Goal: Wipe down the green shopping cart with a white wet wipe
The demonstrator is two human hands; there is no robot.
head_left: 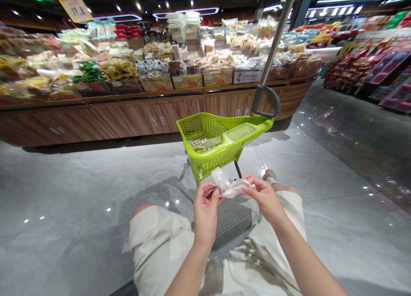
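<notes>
The left hand (205, 208) and right hand (265, 197) pinch a crumpled clear bag (229, 186) — fingertips closed on opposite edges, likely to pull it apart.

A lime-green shopping basket (221, 139) stands on glossy grey floor (64, 193). Behind the basket runs a wooden display counter (128, 116) piled with packaged snacks (118, 69); far right of it, colourful shelves (379, 60).

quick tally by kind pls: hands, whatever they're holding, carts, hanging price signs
Hands: 2, left hand and right hand
Clear wrapper: 1, crumpled, pinched by the fingers of both hands
Green basket cart: 1
Yellow price sign: 1
Total: 5
</notes>
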